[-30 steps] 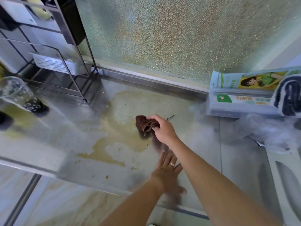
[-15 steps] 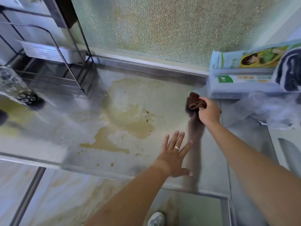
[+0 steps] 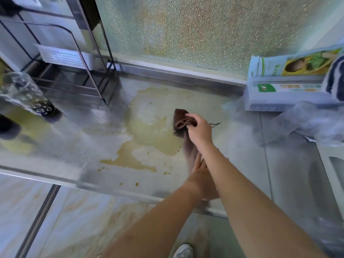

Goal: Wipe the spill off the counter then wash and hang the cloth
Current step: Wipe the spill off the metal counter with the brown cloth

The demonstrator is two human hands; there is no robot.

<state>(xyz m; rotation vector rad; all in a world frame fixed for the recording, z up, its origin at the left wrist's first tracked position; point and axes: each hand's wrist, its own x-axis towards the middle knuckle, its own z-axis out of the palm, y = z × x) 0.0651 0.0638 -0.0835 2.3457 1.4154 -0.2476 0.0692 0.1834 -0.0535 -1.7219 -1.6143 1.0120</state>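
A: The yellowish spill (image 3: 145, 138) spreads across the steel counter (image 3: 78, 146), from the wire rack (image 3: 70, 53) rightward to the brown cloth (image 3: 181, 121).

B: The cloth sits bunched at the spill's right edge, the right hand (image 3: 200, 131) gripping it.

A: And the left hand (image 3: 202, 175)?

B: Fingers straight, probably flat on the counter (the forearm hides most of it). Best to press down and sweep leftward in overlapping passes, catching the specks near the front edge.
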